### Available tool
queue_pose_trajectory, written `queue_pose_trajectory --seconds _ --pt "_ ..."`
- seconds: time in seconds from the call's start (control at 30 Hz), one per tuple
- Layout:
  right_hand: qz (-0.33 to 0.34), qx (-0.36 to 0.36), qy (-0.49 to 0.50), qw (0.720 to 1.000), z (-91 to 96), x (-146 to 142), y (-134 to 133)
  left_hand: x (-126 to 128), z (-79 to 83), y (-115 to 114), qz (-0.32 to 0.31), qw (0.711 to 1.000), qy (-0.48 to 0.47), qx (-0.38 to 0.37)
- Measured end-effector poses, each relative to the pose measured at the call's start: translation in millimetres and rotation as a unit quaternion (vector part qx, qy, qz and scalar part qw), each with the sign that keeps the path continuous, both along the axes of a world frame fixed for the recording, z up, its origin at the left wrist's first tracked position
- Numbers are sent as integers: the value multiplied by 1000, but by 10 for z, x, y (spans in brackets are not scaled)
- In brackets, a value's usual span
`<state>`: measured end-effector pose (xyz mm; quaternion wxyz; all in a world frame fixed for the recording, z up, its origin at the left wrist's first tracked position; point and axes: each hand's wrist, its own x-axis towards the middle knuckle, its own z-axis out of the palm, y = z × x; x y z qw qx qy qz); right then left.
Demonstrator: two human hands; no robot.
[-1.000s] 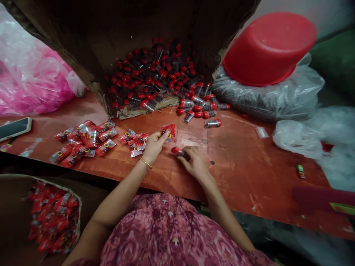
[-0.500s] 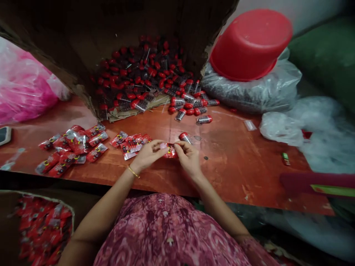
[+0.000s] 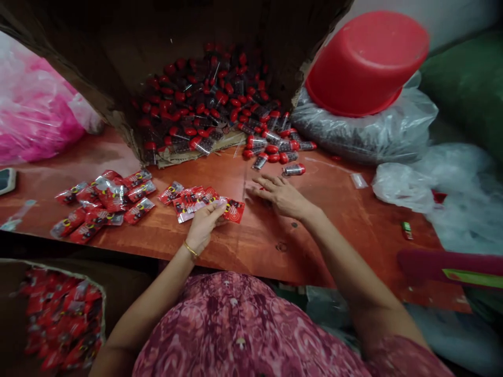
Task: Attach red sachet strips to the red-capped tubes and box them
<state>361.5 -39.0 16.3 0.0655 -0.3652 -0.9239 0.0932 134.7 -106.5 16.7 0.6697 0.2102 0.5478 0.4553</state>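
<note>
My left hand (image 3: 204, 225) pinches a small red printed packet (image 3: 231, 210) just above the brown table (image 3: 338, 225), beside a short row of filled packets (image 3: 188, 199). My right hand (image 3: 281, 195) lies flat on the table with fingers spread, holding nothing. It sits near a few loose red-capped clear tubes (image 3: 293, 169) that spilled from a tipped cardboard box (image 3: 118, 63) full of such tubes. A larger heap of filled red packets (image 3: 102, 201) lies to the left.
A red plastic basin (image 3: 365, 63) rests on a clear bag of dark items (image 3: 365, 131) at the back right. Pink plastic bags (image 3: 35, 125) are back left, white bags (image 3: 451, 193) right. A box of red packets (image 3: 58, 314) stands below left. A phone's corner (image 3: 6, 180) shows at the left edge.
The hands were together at a packet and tube half a second ago. Now the right hand has moved away toward the loose tubes, and the left holds the packet alone.
</note>
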Motion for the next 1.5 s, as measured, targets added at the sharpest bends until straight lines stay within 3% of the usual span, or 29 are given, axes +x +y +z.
queue_pose_trajectory --seconds 0.07,0.13,0.23,0.33,0.43,0.57,0.63,0.7,0.83,0.97,1.03,1.1,1.2,1.33,1.5 --pt "63 7 -82 995 34 128 113 -7 5 9 -13 1000 1 1" --pt "62 17 -101 993 31 213 131 -6 -8 14 -17 1000 0 3" --pt "-49 7 -66 997 -33 293 9 -5 -35 23 -13 1000 -8 13" --pt "-202 -78 87 972 -109 263 -262 1 -33 32 -8 1000 -11 15" --pt "-270 -188 345 879 -96 69 -625 23 9 34 -3 1000 -16 19" --pt "-337 -292 495 746 49 -274 -1006 59 64 27 5 999 -26 19" --pt "-359 -307 521 710 97 -398 -1088 69 62 21 2 999 -23 27" --pt "-373 -309 535 692 102 -477 -1112 72 34 15 1 999 -9 48" --pt "-383 -330 541 672 35 -554 -1090 59 -53 -3 2 990 75 123" --pt "-356 -399 536 653 -16 -588 -1070 31 -68 -18 8 964 187 191" --pt "-353 -396 531 661 -17 -599 -1062 13 -45 -16 4 957 215 196" --pt "-359 -346 530 686 -12 -608 -1049 1 -24 -7 -4 956 221 192" --pt "-352 -311 530 706 -29 -626 -1025 20 -22 -3 3 965 184 185" --pt "-342 -360 540 679 -114 -701 -988 150 -54 -55 24 990 33 138" --pt "-311 -346 561 685 -163 -851 -911 263 -33 -65 28 993 -76 82"
